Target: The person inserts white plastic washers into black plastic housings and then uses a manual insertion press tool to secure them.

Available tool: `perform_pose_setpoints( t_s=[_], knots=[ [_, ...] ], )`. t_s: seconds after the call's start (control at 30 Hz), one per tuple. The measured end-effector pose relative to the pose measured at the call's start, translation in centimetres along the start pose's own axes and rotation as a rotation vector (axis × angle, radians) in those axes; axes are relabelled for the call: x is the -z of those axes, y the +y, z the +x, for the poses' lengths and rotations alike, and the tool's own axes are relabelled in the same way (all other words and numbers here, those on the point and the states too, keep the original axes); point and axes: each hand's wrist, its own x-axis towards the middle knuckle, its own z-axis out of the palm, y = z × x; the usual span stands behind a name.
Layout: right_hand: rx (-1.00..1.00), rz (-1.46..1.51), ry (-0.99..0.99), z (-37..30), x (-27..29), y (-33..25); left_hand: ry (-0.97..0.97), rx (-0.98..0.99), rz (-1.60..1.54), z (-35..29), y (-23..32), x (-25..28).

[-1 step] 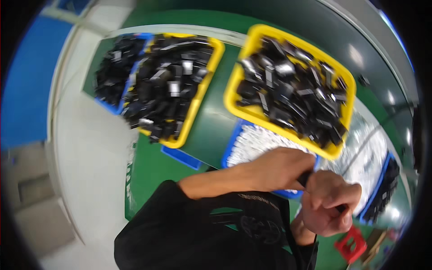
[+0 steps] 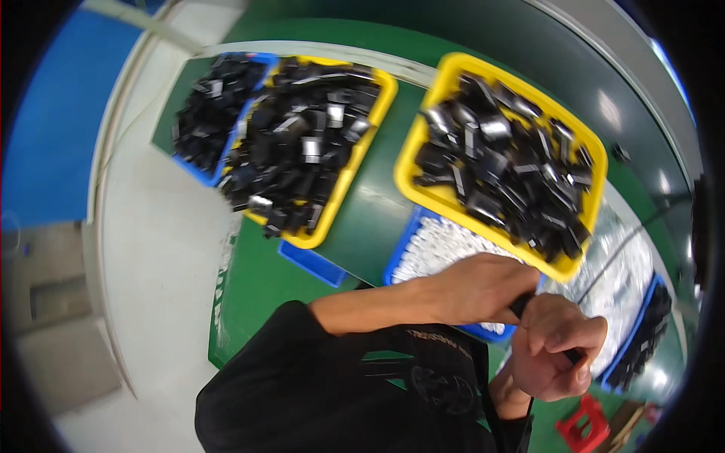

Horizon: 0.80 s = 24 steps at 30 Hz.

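Observation:
Close together in front of my chest, both hands are closed on a small black part (image 2: 520,304). My left hand (image 2: 487,288) reaches across from the left with its fingers curled toward the piece. My right hand (image 2: 559,343) wraps round it, and a dark end shows between the fingers. Most of the part is hidden by the hands, so its exact kind cannot be made out. Just beyond the hands, a blue bin (image 2: 400,248) holds many small white pieces (image 2: 445,249). Above that, a yellow bin (image 2: 414,136) is heaped with glossy black parts (image 2: 491,170).
On the left, another yellow bin (image 2: 350,174) and a blue bin (image 2: 204,176) overflow with black parts. A small blue tray (image 2: 313,264) sits at the table edge. Clear plastic sheeting (image 2: 615,260), a cable and a blue tray (image 2: 625,347) lie right; a red stool (image 2: 585,426) stands below.
The whole view has shifted slightly, so the bins appear a little farther right. Both hands keep their hold on the black part, nearly in the same place.

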Motion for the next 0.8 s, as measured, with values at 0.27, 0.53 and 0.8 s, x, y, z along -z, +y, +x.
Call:
perform_pose_setpoints(
  t_s=[0.27,0.53,0.8],
  knots=[
    [-0.161,0.106,-0.053,1.4,1.2,0.1,0.017,0.077,-0.033,0.8,-0.8,-0.2],
    [-0.008,0.192,-0.217,5.0,0.3,-3.3,0.143,0.039,-0.171,1.2,-0.7,1.1],
    [-0.047,0.097,-0.145,3.8,-0.5,-2.2,0.181,0.016,-0.249,0.9,-0.2,0.9]
  ],
)
